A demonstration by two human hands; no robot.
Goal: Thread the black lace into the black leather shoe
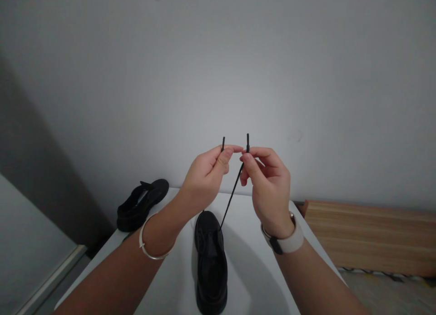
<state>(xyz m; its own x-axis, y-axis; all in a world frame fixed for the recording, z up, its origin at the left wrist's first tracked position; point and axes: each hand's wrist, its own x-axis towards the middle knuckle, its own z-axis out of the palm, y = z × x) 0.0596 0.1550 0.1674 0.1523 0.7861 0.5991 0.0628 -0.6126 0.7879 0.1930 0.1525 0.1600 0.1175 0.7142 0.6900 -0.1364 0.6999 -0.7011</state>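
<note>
A black shoe (210, 260) stands on the white table (248, 278), toe pointing away from me. Its black shoelace (231, 199) runs up taut from the shoe to my raised hands. My left hand (204, 178) pinches one lace end between thumb and forefinger, the tip sticking up above the fingers. My right hand (267, 187) pinches the other end the same way. The two hands are held close together above the shoe, fingertips almost touching. The left wrist carries a silver bangle, the right wrist a pale watch.
A second black shoe (141, 203) lies at the table's far left corner. A wooden board (368, 233) lies to the right of the table, lower down. A plain grey wall fills the background.
</note>
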